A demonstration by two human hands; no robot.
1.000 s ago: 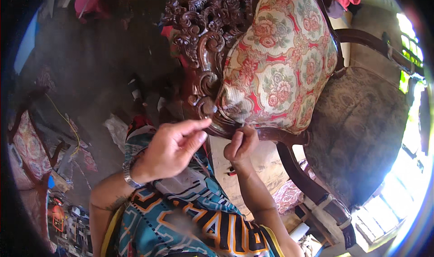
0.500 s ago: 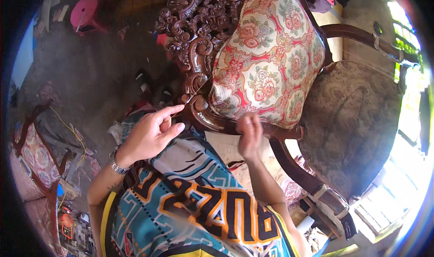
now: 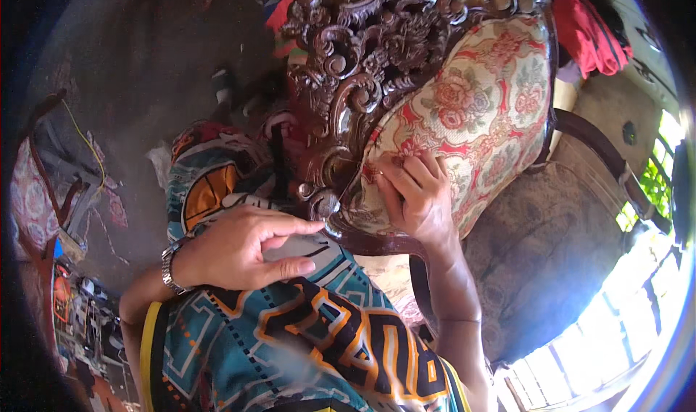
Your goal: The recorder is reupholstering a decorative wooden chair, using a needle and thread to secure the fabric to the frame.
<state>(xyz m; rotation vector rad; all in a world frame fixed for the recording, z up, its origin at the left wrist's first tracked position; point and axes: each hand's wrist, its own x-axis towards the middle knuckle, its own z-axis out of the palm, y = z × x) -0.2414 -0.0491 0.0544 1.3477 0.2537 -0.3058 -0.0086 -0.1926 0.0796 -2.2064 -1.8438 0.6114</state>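
Note:
A dark, glossy carved wooden chair frame [image 3: 344, 107] with red-and-cream floral upholstery [image 3: 471, 115] lies in front of me. My left hand [image 3: 250, 249] is at the frame's near-left corner, its index finger stretched to a carved scroll [image 3: 324, 203] and its thumb held apart. Nothing shows between that finger and thumb. On the near part of the floral fabric, my right hand [image 3: 419, 198] has its fingers curled and closed against the cloth. What they pinch, if anything, is too small to make out. A thin pale strand [image 3: 355, 180] runs along the fabric's left edge.
A dark, worn patterned seat [image 3: 536, 245] with wooden arms stands to the right, near a bright window. Red cloth [image 3: 591, 35] hangs at the far right. Another floral-covered chair part [image 3: 35, 194] and cluttered tools [image 3: 87, 318] lie at the left.
My right hand has moved from the frame's near edge up onto the floral fabric. My left hand sits slightly lower, still by the carved corner. The whole view has shifted.

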